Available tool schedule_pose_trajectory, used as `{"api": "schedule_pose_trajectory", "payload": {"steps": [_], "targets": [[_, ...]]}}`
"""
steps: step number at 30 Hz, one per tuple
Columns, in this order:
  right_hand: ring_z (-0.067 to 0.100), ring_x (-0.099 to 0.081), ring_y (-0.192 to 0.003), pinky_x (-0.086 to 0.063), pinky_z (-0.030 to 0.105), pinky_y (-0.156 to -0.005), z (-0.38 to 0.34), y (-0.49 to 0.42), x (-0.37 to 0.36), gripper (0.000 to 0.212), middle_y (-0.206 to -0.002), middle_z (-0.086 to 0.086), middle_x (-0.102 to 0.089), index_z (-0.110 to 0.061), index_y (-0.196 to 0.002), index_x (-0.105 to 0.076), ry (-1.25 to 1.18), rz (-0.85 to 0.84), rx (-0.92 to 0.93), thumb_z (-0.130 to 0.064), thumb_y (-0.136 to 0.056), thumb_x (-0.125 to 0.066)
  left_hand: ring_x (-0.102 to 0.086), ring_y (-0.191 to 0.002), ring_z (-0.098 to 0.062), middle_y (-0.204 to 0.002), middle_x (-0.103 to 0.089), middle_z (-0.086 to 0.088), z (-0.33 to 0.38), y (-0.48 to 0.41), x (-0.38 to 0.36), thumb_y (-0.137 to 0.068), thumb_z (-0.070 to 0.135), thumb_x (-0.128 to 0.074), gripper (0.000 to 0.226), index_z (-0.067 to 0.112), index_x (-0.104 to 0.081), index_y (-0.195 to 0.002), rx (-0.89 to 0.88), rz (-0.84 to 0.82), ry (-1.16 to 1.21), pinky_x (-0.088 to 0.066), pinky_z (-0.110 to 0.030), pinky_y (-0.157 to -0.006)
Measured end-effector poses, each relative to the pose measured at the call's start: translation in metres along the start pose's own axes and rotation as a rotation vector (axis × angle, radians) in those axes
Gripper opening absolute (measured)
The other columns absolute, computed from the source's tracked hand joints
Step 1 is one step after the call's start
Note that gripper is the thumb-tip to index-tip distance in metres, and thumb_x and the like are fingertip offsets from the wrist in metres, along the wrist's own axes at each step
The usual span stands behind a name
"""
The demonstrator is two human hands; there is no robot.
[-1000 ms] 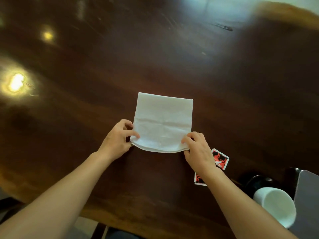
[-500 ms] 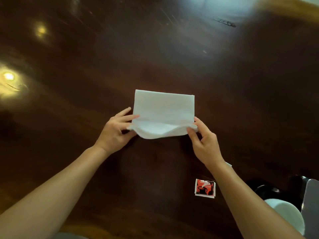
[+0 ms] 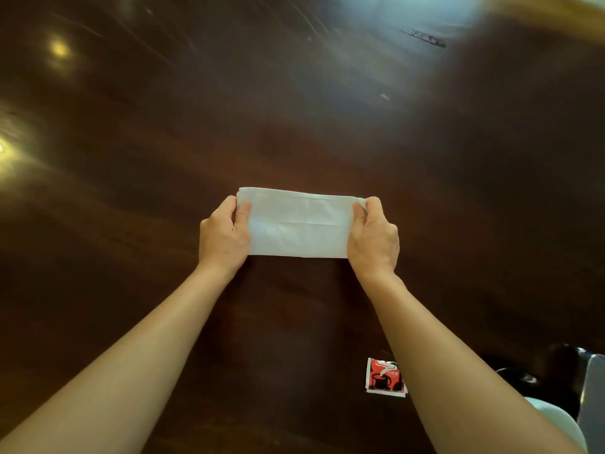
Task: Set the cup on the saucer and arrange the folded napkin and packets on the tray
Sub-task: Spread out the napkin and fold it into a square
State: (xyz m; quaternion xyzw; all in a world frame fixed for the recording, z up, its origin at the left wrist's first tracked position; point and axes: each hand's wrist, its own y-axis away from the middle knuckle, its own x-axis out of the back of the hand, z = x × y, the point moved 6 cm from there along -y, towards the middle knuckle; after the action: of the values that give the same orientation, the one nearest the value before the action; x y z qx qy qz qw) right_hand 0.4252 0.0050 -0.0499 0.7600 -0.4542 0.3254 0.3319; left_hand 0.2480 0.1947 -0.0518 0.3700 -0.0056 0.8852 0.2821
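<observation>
Napkin folded into a strip, both hands on it

The left hand (image 3: 224, 239) and right hand (image 3: 375, 239) pinch the napkin (image 3: 298, 226) ends against the desk (image 3: 294, 109); uneven pressure could skew the crease. A packet (image 3: 384, 376) lies beside the right forearm.

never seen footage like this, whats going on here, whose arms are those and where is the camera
There is no machine here. The camera sits on a person's head and looks forward and down, so the two bare arms reaching up from the bottom are the wearer's own.

The dark glossy surface is a wooden table. The left hand and the right hand each pinch one end of a white paper napkin, folded into a long strip.

Nearer the person, a red coffee packet lies on the table, partly hidden by the right forearm. At the bottom right corner you can just see part of a white cup and a grey edge, perhaps the tray.
</observation>
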Motion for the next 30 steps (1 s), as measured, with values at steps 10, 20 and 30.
{"api": "schedule_pose_trajectory", "payload": {"steps": [10, 20, 30], "targets": [[0.027, -0.06, -0.067, -0.045, 0.037, -0.06, 0.003, 0.007, -0.005, 0.018, -0.075, 0.003, -0.062, -0.015, -0.098, -0.047, 0.088, 0.021, 0.012, -0.031, -0.104, -0.041, -0.058, -0.074, -0.016, -0.085, -0.062, 0.003, -0.001, 0.013, 0.001, -0.101, 0.024, -0.052, 0.016, 0.01, -0.058, -0.101, 0.04, 0.036, -0.049, -0.039, -0.022, -0.055], [0.022, -0.058, -0.07, -0.043, 0.036, -0.062, 0.002, -0.002, -0.001, 0.023, -0.068, -0.011, -0.048, -0.016, -0.098, -0.046, 0.062, 0.002, -0.057, -0.037, -0.105, -0.04, -0.052, -0.066, -0.008, -0.084, -0.055, 0.006, 0.003, 0.016, 0.004, -0.101, 0.024, -0.055, 0.011, 0.013, -0.051, -0.1, 0.029, 0.103, -0.025, -0.033, -0.023, -0.055], [0.034, -0.06, -0.076, -0.036, 0.038, -0.065, -0.008, -0.011, -0.004, 0.03, -0.087, 0.009, -0.068, -0.013, -0.106, -0.046, 0.293, 0.014, -0.071, -0.038, -0.107, -0.03, -0.052, -0.073, -0.018, -0.085, -0.057, -0.002, 0.007, 0.013, 0.001, -0.101, 0.017, -0.053, 0.011, 0.006, -0.052, -0.101, -0.003, 0.126, -0.081, -0.033, -0.024, -0.062]]}}
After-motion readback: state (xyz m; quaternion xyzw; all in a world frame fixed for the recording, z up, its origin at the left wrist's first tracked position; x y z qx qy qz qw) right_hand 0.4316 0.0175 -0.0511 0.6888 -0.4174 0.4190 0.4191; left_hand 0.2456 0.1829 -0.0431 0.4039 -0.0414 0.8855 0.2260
